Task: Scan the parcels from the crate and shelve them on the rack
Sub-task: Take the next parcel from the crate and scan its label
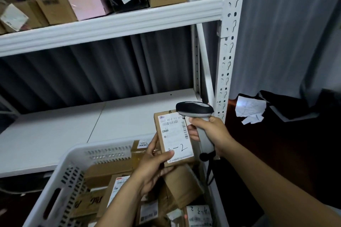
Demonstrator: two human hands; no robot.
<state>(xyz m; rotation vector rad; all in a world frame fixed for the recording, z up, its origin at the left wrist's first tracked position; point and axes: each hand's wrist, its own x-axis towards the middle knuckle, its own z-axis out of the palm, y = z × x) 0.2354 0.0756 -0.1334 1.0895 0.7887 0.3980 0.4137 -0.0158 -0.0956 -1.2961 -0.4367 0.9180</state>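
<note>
Flat cardboard parcel, white label

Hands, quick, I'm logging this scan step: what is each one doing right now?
Left hand: closed on the small labelled parcel, held up above the crate.
Right hand: closed around the barcode scanner handle.

Parcel depot: labelled boxes on racking.

Dim, cool indoor light leaves the floor at right and the curtain folds in deep shadow while the white rack and crate stay brightest, straight posts bow with wide-angle distortion toward the edges, and the upper-left boxes and frame corners look soft and smeared.
</note>
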